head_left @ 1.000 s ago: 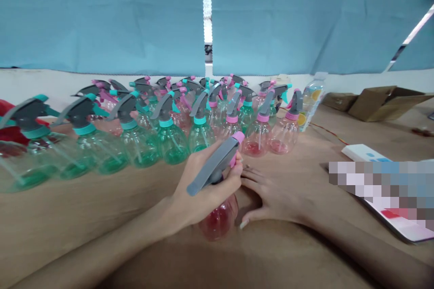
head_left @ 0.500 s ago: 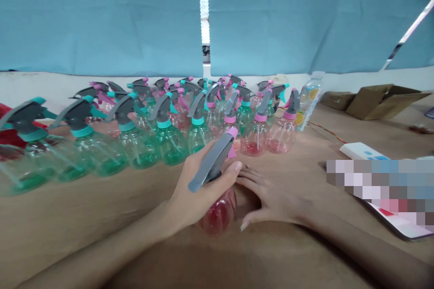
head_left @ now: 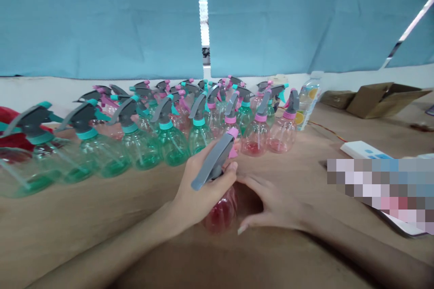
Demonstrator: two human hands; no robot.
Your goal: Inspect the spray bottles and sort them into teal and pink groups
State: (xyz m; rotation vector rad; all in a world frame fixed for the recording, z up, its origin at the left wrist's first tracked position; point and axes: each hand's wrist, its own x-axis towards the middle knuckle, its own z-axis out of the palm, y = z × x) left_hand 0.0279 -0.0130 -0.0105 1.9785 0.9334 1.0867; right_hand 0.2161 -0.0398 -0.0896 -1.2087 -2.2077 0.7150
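My left hand (head_left: 203,180) is wrapped round the neck of a pink spray bottle (head_left: 221,212), just under its grey trigger head with a pink nozzle. Some reddish liquid shows through the ribbed round body, which stands on the table in front of me. To the bottle's right is my right hand (head_left: 271,203), thumb and fingers apart in a wide curve; its fingertips pass behind the bottle, and I cannot tell whether they touch it. Beyond my hands stands a row of green spray bottles (head_left: 173,146) and pink spray bottles (head_left: 255,137) with grey heads.
More spray bottles crowd toward the wall. A clear drink bottle (head_left: 309,99) stands at their right end. Farther right are an open cardboard box (head_left: 376,99) and a white flat object (head_left: 364,149), partly blurred out. Something red (head_left: 13,119) lies at far left on the wooden table (head_left: 135,216).
My left thumb has bent down closer round the bottle's neck. My right fingers have slid slightly farther behind the bottle. The view has shifted a little.
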